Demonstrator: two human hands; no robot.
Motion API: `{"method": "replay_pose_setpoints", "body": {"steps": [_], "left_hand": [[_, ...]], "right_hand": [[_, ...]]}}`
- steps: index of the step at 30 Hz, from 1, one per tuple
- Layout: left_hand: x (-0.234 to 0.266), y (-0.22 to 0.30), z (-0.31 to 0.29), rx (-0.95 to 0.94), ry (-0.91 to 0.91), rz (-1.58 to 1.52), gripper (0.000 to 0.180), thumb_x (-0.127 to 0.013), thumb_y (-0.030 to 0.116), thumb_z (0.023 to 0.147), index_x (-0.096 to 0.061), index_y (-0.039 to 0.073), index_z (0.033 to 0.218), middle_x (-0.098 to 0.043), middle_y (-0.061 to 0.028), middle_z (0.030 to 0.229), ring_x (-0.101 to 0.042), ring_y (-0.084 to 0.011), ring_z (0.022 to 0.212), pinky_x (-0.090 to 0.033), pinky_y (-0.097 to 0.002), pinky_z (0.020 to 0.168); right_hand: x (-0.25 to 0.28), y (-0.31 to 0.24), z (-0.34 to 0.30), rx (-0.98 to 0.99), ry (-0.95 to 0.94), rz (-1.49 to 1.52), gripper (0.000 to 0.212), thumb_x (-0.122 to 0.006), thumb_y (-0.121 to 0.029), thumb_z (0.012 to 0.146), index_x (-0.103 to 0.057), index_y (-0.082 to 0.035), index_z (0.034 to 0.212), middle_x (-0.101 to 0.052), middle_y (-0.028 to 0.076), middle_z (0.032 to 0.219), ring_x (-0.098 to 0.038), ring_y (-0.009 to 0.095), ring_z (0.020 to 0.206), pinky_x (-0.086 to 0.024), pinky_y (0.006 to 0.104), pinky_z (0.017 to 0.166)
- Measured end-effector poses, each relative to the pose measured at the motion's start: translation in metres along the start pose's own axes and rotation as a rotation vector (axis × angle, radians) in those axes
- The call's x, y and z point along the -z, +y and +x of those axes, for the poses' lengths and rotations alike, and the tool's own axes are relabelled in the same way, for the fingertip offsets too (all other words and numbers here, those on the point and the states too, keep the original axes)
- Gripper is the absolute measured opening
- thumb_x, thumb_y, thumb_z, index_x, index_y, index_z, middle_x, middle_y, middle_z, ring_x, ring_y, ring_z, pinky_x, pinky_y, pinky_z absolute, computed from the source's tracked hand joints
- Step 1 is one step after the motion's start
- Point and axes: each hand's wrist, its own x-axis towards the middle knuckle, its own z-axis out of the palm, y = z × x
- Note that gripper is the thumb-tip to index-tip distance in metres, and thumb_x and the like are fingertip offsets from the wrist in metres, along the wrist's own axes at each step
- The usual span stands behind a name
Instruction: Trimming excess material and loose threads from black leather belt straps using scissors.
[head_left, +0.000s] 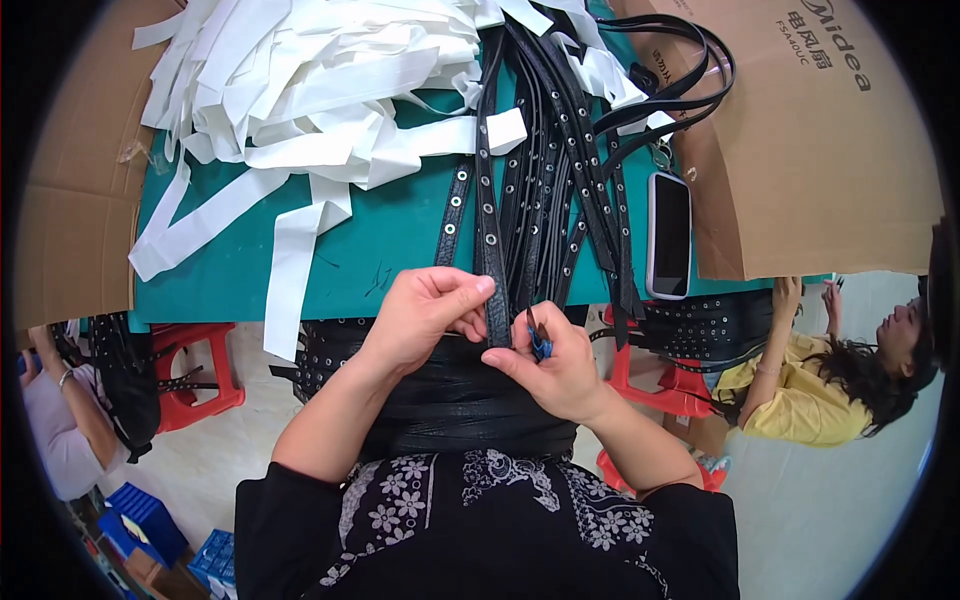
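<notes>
Pinching black strap (pixel 497 311) — left grip (pixel 422 312); right grip (pixel 562 368) — blue snips (pixel 540 344)

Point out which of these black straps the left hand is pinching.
The strap second from left on the table: the left hand pinches it near its end, while the other straps beside it lie unpinched.

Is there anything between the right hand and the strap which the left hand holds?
Nothing visible stands between them: the right hand has its thumb at the lower end of the strap. The blue tool is inside that hand.
</notes>
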Motion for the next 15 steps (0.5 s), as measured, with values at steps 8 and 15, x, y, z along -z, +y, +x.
{"method": "replay_pose_setpoints", "body": {"steps": [8,15], "left_hand": [[-0.001,0.004,-0.001,-0.109,0.13,0.181,0.015,-0.06,0.013,0.083,-0.06,-0.001,0.077,-0.058,-0.0041,0.061,-0.056,-0.009,0.048,-0.047,-0.0197,0.044],[-0.013,0.006,-0.006,-0.145,0.155,0.264,0.016,-0.06,0.013,0.084,-0.057,-0.002,0.077,-0.057,-0.0044,0.058,-0.054,-0.0084,0.045,-0.045,-0.0197,0.041]], "right_hand": [[0.028,0.006,-0.008,0.386,-0.192,-0.512,0.029,-0.061,-0.034,0.078,-0.052,-0.006,0.082,-0.055,0.006,0.066,-0.058,0.022,0.056,-0.043,0.0312,0.047],[0.025,-0.006,-0.017,0.246,-0.051,-0.692,0.02,-0.055,-0.024,0.082,-0.054,-0.004,0.083,-0.051,0.006,0.063,-0.053,0.024,0.052,-0.039,0.0325,0.046]]}}
